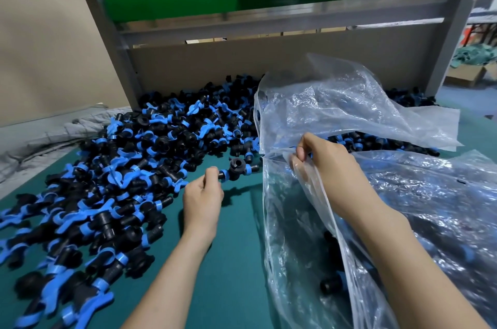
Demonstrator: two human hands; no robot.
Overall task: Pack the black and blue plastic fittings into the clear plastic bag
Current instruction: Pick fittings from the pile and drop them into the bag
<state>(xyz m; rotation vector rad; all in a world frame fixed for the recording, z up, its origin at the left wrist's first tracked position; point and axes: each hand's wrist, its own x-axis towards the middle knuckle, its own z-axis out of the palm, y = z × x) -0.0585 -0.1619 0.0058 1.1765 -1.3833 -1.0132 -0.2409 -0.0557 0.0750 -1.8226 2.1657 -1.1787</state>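
- Nearest, the bag (295, 242) lies on the table (231, 275), with a few dark fittings (332, 284) inside.
- The right hand (325, 167) holds the bag's mouth up, its fingers (302, 151) pinching the rim.
- Just left of the bag, the left hand (203, 202) pinches one fitting (237, 166) by its end.
- Step in hand: loading. Next, carry it right, through the mouth, and release.
- Beyond, left of the bag, lies the pile (129, 156).

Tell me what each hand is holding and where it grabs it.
The left hand pinches a black and blue plastic fitting by one black end. The right hand pinches the clear plastic bag at its open edge.
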